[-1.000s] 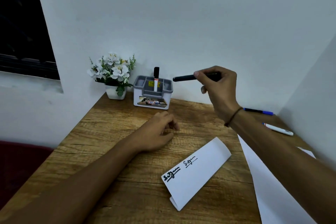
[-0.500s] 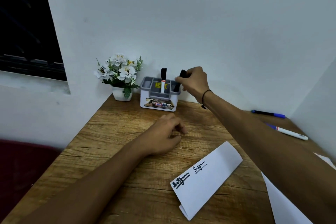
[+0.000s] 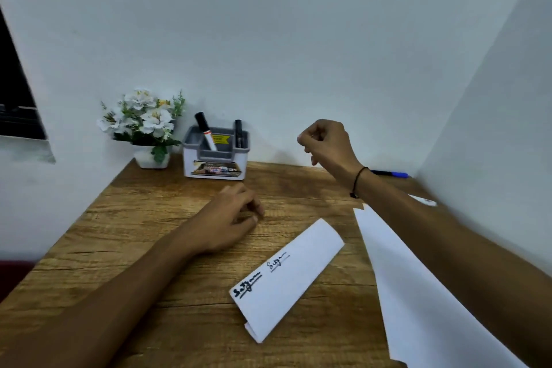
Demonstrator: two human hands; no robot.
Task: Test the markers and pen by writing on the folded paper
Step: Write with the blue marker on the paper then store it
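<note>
Head view: a wooden desk (image 3: 125,248) fills a corner between white walls. A large loose white sheet (image 3: 418,302) lies along its right side, partly under the right forearm. Nearer the middle, the folded paper (image 3: 295,275) lies flat and angled on the desk, with two handwritten scribbles near its lower left end, one in thick black strokes and one thinner just beyond it.

The left hand (image 3: 230,221) rests palm down on the desk, left of the folded paper and apart from it, fingers curled loosely under and holding nothing. The right hand (image 3: 325,143) is raised above the desk near the back wall, fingers curled in toward the palm in a loose fist with nothing visible in it; a dark band circles its wrist.

At the back left stands a small white pot of artificial white flowers (image 3: 143,122). Just beside it sits a grey-and-white desk organiser (image 3: 215,163). In it a white marker with a black cap (image 3: 206,131) leans to the left in the middle compartment, and a black marker (image 3: 238,133) stands upright in the right-hand compartment.

At the far right, against the wall, a blue-capped pen (image 3: 391,173) lies on the desk, and nearer, a white marker (image 3: 425,201) shows past the right forearm, blurred.
</note>
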